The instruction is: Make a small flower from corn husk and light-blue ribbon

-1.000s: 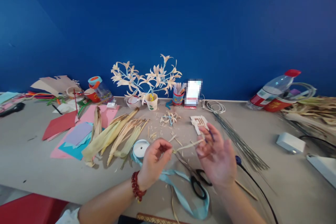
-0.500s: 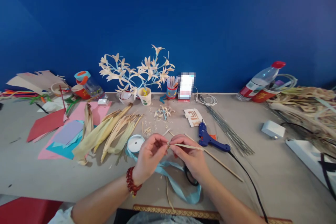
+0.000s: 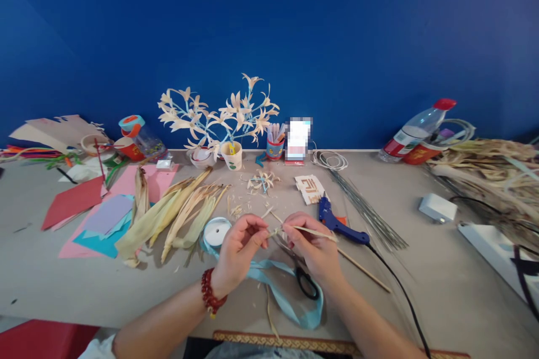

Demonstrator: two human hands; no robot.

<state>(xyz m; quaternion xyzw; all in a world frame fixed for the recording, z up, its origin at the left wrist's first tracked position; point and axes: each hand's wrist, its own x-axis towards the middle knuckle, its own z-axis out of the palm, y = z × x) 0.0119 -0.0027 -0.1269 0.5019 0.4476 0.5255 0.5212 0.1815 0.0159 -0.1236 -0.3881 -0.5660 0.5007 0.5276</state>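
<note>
Between my two hands a thin pale corn husk strip (image 3: 310, 231) is stretched, with a small knot-like bit near my left fingertips. My left hand (image 3: 246, 244) pinches its left end between thumb and fingers. The fingers of my right hand (image 3: 314, 244) are closed on the strip, and its free end sticks out to the right. Under the hands lie a light blue ribbon (image 3: 286, 305) and black-handled scissors (image 3: 306, 283), whose blades are partly hidden. The white ribbon spool (image 3: 217, 231) sits just left of my left hand. A thin wooden stick (image 3: 364, 270) passes beneath my right hand.
A blue glue gun (image 3: 341, 226) with a cord lies right of my hands, near a bundle of wires (image 3: 368, 207). Corn husks (image 3: 168, 216) and coloured papers (image 3: 105, 216) spread out left. Husk flowers (image 3: 236, 106) stand in a cup (image 3: 231, 156) behind. A bottle (image 3: 416, 129) leans at right.
My right hand has moved a little to the right, away from my left, drawing the strip between them. More of the scissors shows now.
</note>
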